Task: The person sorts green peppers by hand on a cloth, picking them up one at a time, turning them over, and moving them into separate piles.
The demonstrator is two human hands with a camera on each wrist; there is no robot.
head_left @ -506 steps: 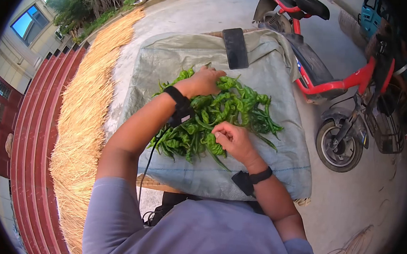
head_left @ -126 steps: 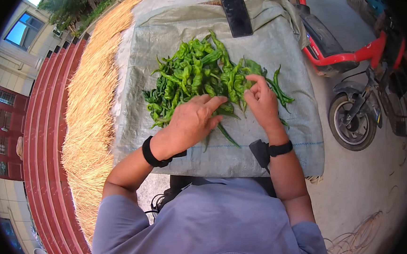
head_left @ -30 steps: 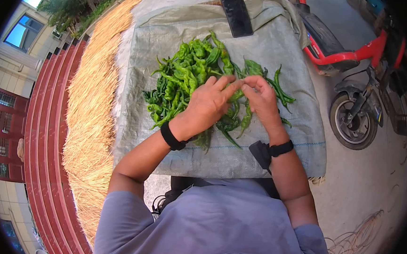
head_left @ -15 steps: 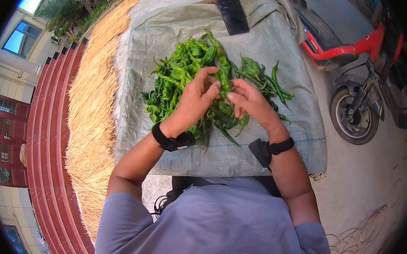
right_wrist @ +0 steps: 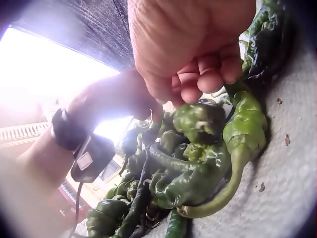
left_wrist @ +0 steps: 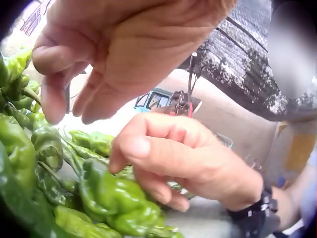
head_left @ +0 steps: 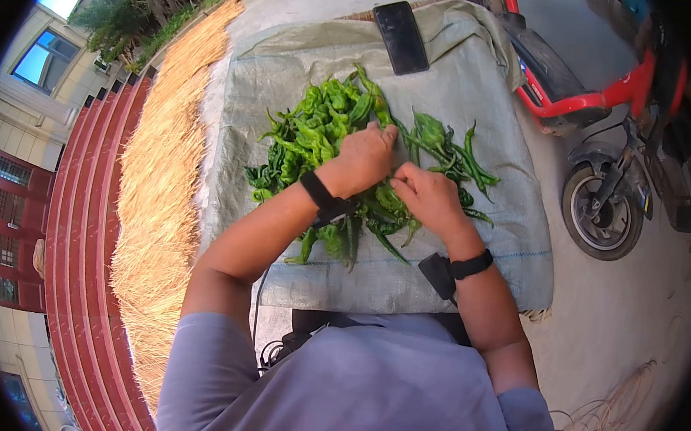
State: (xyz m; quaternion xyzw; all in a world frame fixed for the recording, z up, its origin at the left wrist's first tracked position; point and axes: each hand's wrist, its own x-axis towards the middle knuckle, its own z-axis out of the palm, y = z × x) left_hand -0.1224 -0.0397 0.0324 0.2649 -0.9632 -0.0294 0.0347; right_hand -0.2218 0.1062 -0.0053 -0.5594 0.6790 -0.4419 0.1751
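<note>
A heap of wrinkled green peppers (head_left: 317,125) lies on a grey-green woven sack (head_left: 470,264). Over its right side is my left hand (head_left: 363,159), its bent fingers pointing down at the peppers. In the left wrist view these fingers hang loosely, with no pepper seen between them. My right hand (head_left: 429,196) hovers just beside it, fingers loosely curled, above a glossy pepper (left_wrist: 116,198). The right wrist view shows its fingertips close over a pale green pepper (right_wrist: 245,124). A smaller group of darker peppers (head_left: 438,146) lies at the right; several peppers (head_left: 335,243) lie nearer the body.
A black phone (head_left: 402,37) lies at the sack's far edge. Beyond the right side stands a red electric scooter (head_left: 610,98). Straw (head_left: 155,242) is spread along the ground at left, beside red steps (head_left: 86,261). A cable (head_left: 259,305) hangs from the left wrist's camera.
Half a second ago a green pepper showed between both hands; now none shows there. My left hand has turned over and reaches onto the heap. Peppers now show near the front left.
</note>
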